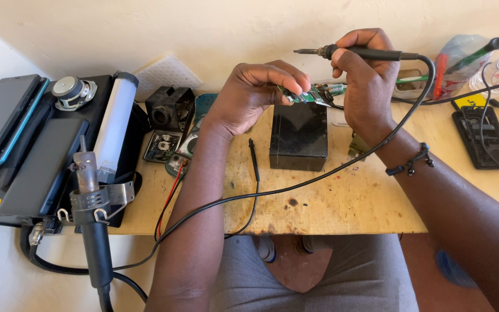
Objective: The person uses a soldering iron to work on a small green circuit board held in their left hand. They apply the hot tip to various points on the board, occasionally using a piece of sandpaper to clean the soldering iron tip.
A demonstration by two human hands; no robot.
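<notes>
My left hand pinches a small green circuit board by its left end, holding it above a black box-shaped battery. My right hand grips a black soldering iron, its metal tip pointing left and raised above the board. The fingers of my right hand also touch the board's right end. The iron's black cable loops down across the wooden table toward the front edge.
At the left sit a black station unit, a hot-air handle in its holder, a white tube, a small speaker and phones. A multimeter probe, red wire and dismantled parts lie near the centre. A phone and tools rest at the right.
</notes>
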